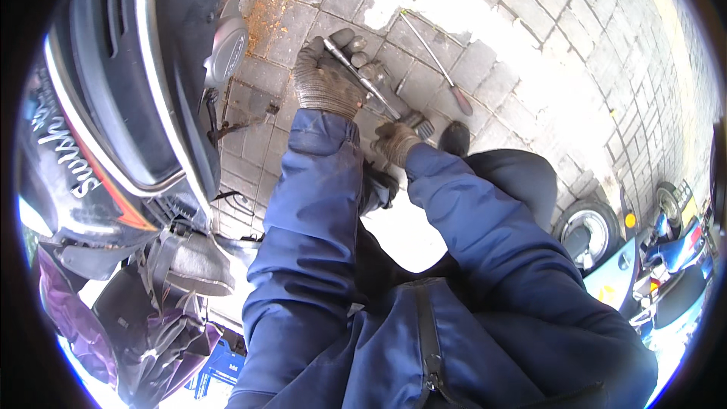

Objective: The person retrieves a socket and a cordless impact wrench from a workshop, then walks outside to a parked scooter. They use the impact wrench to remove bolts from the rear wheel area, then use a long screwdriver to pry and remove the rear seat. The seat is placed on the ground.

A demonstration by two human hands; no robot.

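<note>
My left hand [322, 83], in a grey work glove, is closed on a long chrome bar tool [354, 74] slanting down to the right. My right hand [392, 144], also gloved, is curled just beside the tool's lower, darker end; what it holds, if anything, is hidden by the fingers. A long screwdriver [459, 98] with a red-brown handle lies on the paving to the right of the hands. My dark shoe [454, 136] shows behind my right wrist.
A black scooter [129, 76] with silver trim fills the left side, purple fabric [68, 303] below it. Parked two-wheelers [659, 288] and a wheel [583, 235] stand at the lower right. Brick paving [530, 0] has rusty crumbs [265, 26] near the scooter.
</note>
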